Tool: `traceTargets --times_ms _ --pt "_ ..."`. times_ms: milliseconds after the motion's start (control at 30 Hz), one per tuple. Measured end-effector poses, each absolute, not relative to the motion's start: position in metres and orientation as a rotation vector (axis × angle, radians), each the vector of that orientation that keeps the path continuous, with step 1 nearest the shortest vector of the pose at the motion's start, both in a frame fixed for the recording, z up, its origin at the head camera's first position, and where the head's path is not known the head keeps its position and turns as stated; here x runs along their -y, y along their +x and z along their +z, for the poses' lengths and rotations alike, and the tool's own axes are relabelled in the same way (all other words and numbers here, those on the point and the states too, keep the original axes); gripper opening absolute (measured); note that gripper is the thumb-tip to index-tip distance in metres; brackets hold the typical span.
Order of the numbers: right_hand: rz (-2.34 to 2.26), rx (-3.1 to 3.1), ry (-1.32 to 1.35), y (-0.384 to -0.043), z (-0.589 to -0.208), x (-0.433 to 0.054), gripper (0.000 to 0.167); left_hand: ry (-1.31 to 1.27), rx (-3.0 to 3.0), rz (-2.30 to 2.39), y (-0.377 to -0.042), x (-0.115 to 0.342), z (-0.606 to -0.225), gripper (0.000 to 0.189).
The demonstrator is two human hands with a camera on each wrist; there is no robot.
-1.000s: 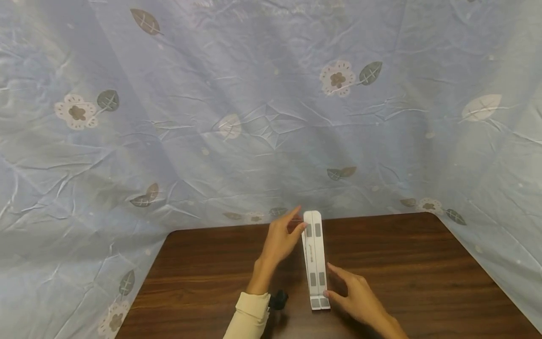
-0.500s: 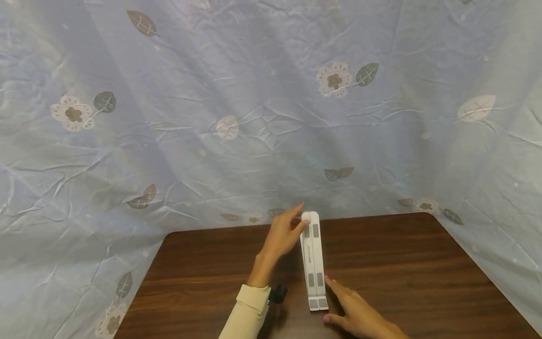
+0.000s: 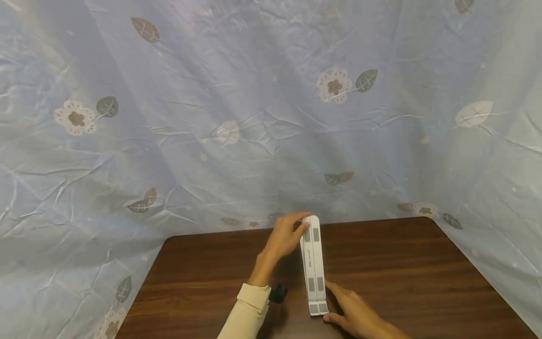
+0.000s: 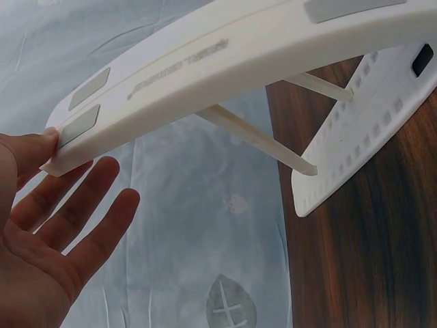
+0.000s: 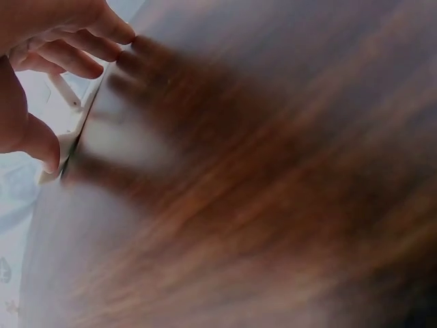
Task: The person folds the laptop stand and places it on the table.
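A white folding laptop stand (image 3: 314, 263) with grey pads stands on the table, its narrow bars folded together side by side. My left hand (image 3: 282, 238) pinches its far upper end between thumb and fingers; in the left wrist view the other fingers (image 4: 102, 219) spread below that end. There, struts (image 4: 259, 140) join the raised upper bar to the lower base bar (image 4: 362, 140). At the near lower end, my right hand (image 3: 354, 313) holds the base, thumb at the front corner and fingertips along the right side. The right wrist view shows its thumb (image 5: 41, 147) against the stand's end.
The dark wood-grain table (image 3: 203, 278) has rounded far corners. Behind it hangs a pale blue curtain (image 3: 271, 141) printed with leaves and flowers. A black wrist camera (image 3: 278, 294) sits by the left cream sleeve (image 3: 250, 306).
My right hand slid down toward the stand's near end, its thumb leaving the lip and then meeting the near corner. My left fingers closed over the far upper end.
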State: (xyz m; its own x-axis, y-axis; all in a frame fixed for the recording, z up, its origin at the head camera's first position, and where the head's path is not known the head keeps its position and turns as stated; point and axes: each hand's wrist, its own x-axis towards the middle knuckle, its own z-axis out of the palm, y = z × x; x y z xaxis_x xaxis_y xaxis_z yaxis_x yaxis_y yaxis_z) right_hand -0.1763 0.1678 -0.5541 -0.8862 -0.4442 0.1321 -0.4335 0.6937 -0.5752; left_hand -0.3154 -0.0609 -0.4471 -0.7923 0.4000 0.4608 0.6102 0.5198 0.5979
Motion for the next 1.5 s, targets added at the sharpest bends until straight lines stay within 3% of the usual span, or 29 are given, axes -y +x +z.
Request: traceTargets --times_ms 300,733,1500 --pt "-0.974 -2.907 -0.749 -0.178 -0.553 -0.169 0.082 -0.852 2.497 -1.139 -0.315 0.065 -0.445 0.036" --pt "-0.990 -2.917 -0.749 -0.181 -0.553 -0.169 0.083 -0.834 2.517 -1.115 -0.313 0.069 -0.445 0.037" --pt "-0.999 -2.665 -0.999 -0.211 -0.543 -0.191 0.075 -0.758 2.530 -1.105 -0.287 0.104 -0.443 0.041"
